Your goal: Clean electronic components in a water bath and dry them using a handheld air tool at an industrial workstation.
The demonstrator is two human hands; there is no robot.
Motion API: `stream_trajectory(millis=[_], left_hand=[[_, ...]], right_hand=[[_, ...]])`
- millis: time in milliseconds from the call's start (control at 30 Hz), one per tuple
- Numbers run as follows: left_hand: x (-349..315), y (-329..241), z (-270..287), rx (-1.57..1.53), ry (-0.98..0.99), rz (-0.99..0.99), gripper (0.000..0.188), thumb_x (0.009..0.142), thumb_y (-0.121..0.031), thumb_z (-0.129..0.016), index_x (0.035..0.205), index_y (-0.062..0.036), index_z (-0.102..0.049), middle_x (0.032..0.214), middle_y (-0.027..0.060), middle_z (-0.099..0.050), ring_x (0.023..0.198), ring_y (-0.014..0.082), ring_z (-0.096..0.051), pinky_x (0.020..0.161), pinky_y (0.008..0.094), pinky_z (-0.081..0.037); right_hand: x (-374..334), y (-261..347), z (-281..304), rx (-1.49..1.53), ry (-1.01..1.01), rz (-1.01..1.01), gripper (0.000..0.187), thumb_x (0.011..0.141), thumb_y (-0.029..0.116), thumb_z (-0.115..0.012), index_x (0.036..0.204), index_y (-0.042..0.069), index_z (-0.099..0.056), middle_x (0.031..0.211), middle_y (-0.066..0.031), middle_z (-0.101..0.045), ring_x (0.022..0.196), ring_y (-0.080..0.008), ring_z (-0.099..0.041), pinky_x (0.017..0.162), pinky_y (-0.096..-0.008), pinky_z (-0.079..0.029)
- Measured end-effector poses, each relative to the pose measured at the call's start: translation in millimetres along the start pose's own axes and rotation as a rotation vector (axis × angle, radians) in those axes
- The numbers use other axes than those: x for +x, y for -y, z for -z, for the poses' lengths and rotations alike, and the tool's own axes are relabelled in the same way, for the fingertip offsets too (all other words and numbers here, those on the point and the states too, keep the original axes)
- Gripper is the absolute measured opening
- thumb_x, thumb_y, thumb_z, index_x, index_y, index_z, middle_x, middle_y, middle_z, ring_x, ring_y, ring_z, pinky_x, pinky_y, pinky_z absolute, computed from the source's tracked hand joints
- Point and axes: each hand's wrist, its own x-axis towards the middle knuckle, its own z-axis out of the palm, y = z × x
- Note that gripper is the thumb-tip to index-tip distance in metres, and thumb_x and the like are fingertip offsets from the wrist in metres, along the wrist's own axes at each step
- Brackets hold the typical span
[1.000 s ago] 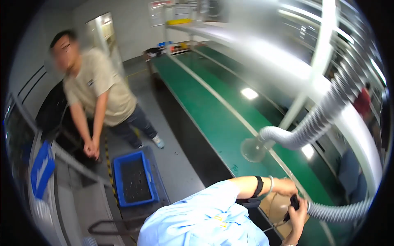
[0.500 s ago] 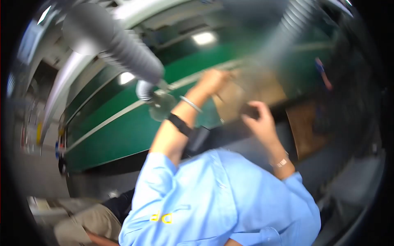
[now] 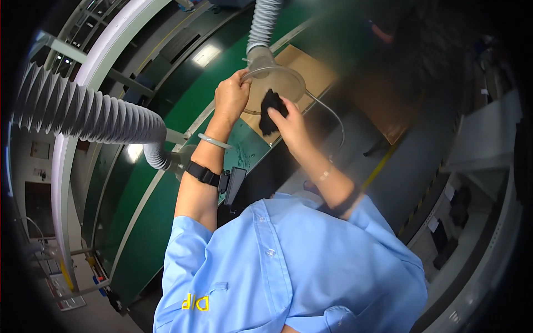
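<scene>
My left hand point(image 3: 232, 100) is closed on the left edge of a clear, funnel-shaped fume hood point(image 3: 276, 75) at the end of a grey corrugated hose point(image 3: 263, 25). In my right hand point(image 3: 291, 125) is a crumpled black cloth point(image 3: 271, 112), gripped between thumb and fingers. The cloth is just below the hood's wide mouth and overlaps its near rim in this view; whether it touches the rim I cannot tell. Part of my left fingertips is hidden behind the rim.
Beneath the hood lies a tan board point(image 3: 319, 69) on the green workbench point(image 3: 145, 210). A second grey hose point(image 3: 105, 114) with a clear hood spans the left side. A pale frame post point(image 3: 60, 183) stands there too. Boxes and shelving are on the right.
My view has turned. My left hand has taken hold of the hood's edge, and my right hand has come up close to it with the black cloth.
</scene>
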Motion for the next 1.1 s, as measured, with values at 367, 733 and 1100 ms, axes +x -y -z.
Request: stream_trajectory(millis=[367,733,1100], left_hand=[[-1.3,-36.0,-21.6,-0.284,0.181,0.057,0.036,0.084,-0.024,-0.059,0.114,-0.0036,-0.057,0.090,0.0193,-0.065,0.083,0.0295,-0.065,0.075,0.0366,-0.049],[23.3,-39.9,-18.0,-0.387,0.200,-0.001,0.039,0.089,-0.023,-0.056,0.121,0.0001,-0.052,0.090,0.0089,-0.064,0.067,0.0116,-0.058,0.060,0.0246,-0.047],[4.0,-40.7,-9.3,-0.404,0.275,0.236,0.041,0.090,-0.026,-0.053,0.128,-0.0093,-0.048,0.084,0.0072,-0.062,0.056,0.0116,-0.055,0.043,0.0255,-0.045]], right_hand=[[125.6,-34.5,-42.2,0.487,-0.284,-0.065,0.033,0.080,0.008,-0.057,0.109,-0.004,-0.052,0.110,-0.0178,-0.053,0.102,-0.0313,-0.052,0.090,-0.0358,-0.040],[34.8,32.0,-12.8,0.124,-0.139,0.059,0.021,0.074,-0.001,-0.055,0.095,0.003,-0.059,0.099,-0.0107,-0.053,0.094,-0.0266,-0.054,0.081,-0.0327,-0.045],[18.8,-5.8,53.6,-0.785,-0.066,0.550,0.030,0.064,0.000,-0.063,0.091,0.014,-0.061,0.097,-0.0041,-0.051,0.092,-0.0251,-0.049,0.080,-0.0360,-0.044]])
